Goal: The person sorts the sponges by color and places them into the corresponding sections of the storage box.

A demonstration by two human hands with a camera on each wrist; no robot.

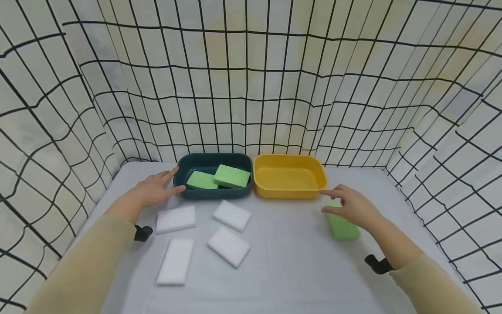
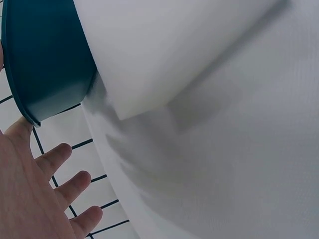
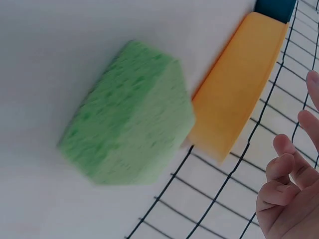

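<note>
My left hand (image 1: 154, 188) touches the left rim of a dark teal tray (image 1: 211, 194) with spread, fairly straight fingers. Inside that tray lie two green sponges (image 1: 232, 176), one leaning partly over the other. My right hand (image 1: 353, 207) is near the right front corner of a yellow tray (image 1: 288, 192), above a third green sponge (image 1: 344, 227) lying on the table. Nothing is in the right hand; its index finger points toward the yellow tray while other fingers bend loosely. In the right wrist view, this green sponge (image 3: 127, 117) appears apart from the fingers.
Several white sponge blocks (image 1: 176, 261) lie on the white-covered table (image 1: 290, 261) in front of the teal tray. The two trays stand side by side. Black wire grid panels (image 1: 247, 87) enclose the back and both sides.
</note>
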